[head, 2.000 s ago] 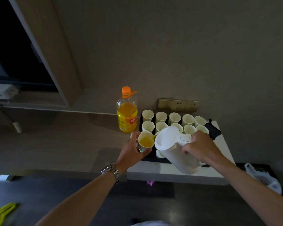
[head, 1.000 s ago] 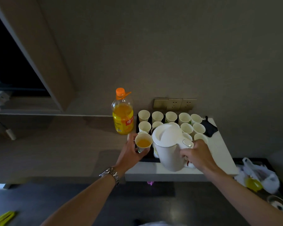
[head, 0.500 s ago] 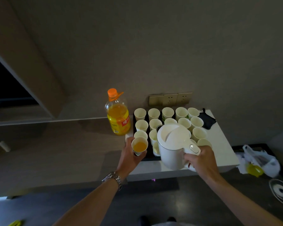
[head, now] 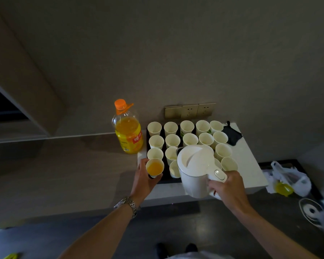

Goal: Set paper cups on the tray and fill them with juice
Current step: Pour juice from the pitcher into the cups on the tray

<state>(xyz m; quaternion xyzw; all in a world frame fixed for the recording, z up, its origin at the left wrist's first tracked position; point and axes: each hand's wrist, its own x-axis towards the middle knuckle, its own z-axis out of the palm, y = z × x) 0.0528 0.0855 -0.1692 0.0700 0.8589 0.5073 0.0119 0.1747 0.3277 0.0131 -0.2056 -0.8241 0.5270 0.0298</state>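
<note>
Curling round a white paper cup filled with orange juice [head: 154, 168], the left hand [head: 144, 182] holds it at the near left corner of the black tray [head: 166, 179], fingers wrapped on the cup's wall; whether the cup's base rests on the tray cannot be told. The right hand [head: 227, 187] has its grip closed round the handle of a white plastic jug with a hinged lid [head: 195, 171], which stands upright over the tray's near edge, hiding some cups behind it. A metal wristwatch [head: 128, 204] sits on the left wrist. Further out, the other white paper cups [head: 170, 128] stand upright in rows on the tray, touching or just beside one another. The tray lies on a white desk [head: 249, 165] against the wall. Just left of the tray stands a clear plastic juice bottle with an orange cap [head: 128, 130], partly full. A black cloth [head: 232, 135] lies at the desk's far right corner, below the gold wall sockets [head: 190, 110]. A white plastic bag [head: 290, 181] lies to the right, lower down.
</note>
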